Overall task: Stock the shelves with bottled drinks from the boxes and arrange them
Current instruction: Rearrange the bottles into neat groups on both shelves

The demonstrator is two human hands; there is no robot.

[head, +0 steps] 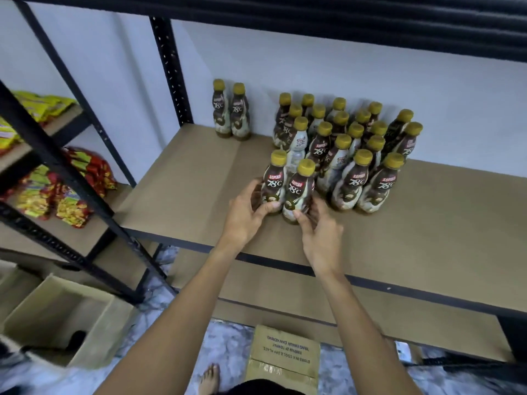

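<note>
On the brown board shelf [176, 201], near its front edge, both hands grip upright brown coffee bottles with gold caps: left hand [245, 215] wraps fingers around the left bottle [274, 181], right hand [319, 226] around the right bottle [299, 189] (the two are touching). Bare board lies open to the left and front. Just right, a dense bottle cluster [356, 143] blocks; a separate bottle pair [231, 112] stands by the black upright post [171, 72]. Cardboard boxes [65, 320] sit on the floor below.
</note>
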